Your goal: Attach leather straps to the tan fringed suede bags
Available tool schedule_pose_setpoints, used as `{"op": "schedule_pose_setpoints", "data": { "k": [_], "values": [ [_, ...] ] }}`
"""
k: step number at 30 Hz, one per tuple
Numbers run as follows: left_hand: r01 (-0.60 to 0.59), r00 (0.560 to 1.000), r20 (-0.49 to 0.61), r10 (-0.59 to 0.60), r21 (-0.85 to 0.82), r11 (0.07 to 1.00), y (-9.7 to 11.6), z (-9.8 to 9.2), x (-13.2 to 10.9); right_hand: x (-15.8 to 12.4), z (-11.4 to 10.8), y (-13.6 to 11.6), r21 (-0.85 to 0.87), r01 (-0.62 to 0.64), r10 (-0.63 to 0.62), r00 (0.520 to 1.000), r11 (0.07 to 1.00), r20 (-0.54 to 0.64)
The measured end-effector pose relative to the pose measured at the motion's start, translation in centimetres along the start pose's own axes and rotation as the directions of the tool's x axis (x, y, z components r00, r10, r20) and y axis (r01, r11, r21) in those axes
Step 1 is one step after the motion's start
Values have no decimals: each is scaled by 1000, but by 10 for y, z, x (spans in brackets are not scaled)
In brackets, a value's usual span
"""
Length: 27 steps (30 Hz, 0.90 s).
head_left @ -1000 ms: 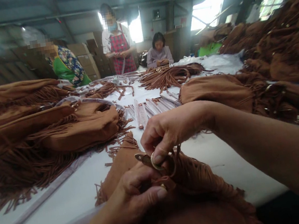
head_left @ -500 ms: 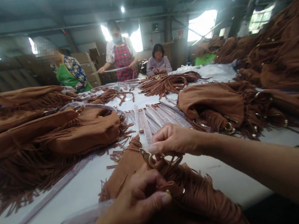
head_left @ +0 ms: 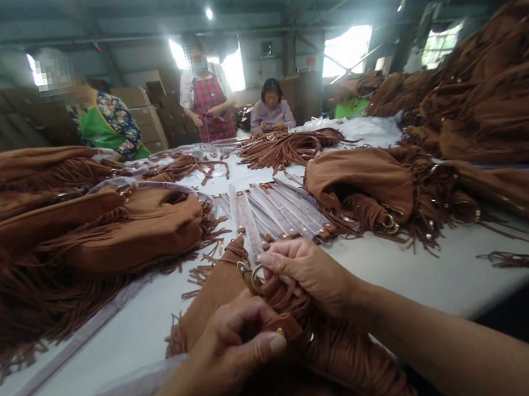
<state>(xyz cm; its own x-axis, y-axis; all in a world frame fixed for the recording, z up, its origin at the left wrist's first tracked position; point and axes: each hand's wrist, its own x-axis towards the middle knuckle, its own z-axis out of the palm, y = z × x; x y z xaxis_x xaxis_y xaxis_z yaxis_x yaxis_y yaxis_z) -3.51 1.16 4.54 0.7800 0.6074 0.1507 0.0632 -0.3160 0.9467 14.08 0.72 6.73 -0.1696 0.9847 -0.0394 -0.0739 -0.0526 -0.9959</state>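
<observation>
A brown suede fringed bag (head_left: 219,292) lies on the white table in front of me. My left hand (head_left: 241,349) is closed round a brown strap tab (head_left: 279,326) with a small rivet at the bag's top. My right hand (head_left: 309,271) pinches the brass ring (head_left: 256,274) and its clasp, fingers pressed together just above the left hand. Fringe (head_left: 355,358) hangs down under both wrists.
Stacks of the same brown fringed bags (head_left: 99,231) rise at left, and more bags (head_left: 383,186) lie at right. Wrapped straps (head_left: 271,207) lie mid-table, a heap of brown cords (head_left: 286,144) farther back. Three people stand or sit at the far end. A plastic-wrapped strap (head_left: 124,391) lies near my left arm.
My right hand has slid closer to me along the ring, its arm dropping lower. The left hand keeps its grip on the strap tab. The view has tilted slightly.
</observation>
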Motion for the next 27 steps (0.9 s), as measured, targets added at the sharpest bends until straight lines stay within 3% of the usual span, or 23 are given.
{"op": "schedule_pose_setpoints", "data": {
  "k": [3, 9, 13, 16, 20, 23, 27],
  "values": [
    [48, 999, -10, -47, 41, 998, 0, 0, -2, 2, 1, -3, -34, -26, 28, 998, 999, 60],
    [104, 993, 32, -114, 214, 971, 2, 2, -4, 5, -15, -20, -124, -274, 287, 952, 954, 103],
    [109, 990, 69, -121, 156, 982, -2, -2, -1, -2, -19, -16, -70, -149, 157, 979, 986, 132],
    [83, 990, 112, -88, 52, 995, -5, -5, 0, -7, -12, -6, 124, -93, 79, 990, 988, 117],
    [95, 982, 157, -103, 57, 994, -3, -5, -1, -8, -1, 2, 328, -222, 208, 975, 918, 76],
    [118, 981, 143, -132, 105, 987, -2, -5, -1, -9, 3, 0, 367, -282, 266, 959, 887, 94],
    [135, 976, 145, -162, 179, 975, -2, -4, 1, -14, 4, 1, 340, -269, 266, 962, 901, 57]
  ]
}}
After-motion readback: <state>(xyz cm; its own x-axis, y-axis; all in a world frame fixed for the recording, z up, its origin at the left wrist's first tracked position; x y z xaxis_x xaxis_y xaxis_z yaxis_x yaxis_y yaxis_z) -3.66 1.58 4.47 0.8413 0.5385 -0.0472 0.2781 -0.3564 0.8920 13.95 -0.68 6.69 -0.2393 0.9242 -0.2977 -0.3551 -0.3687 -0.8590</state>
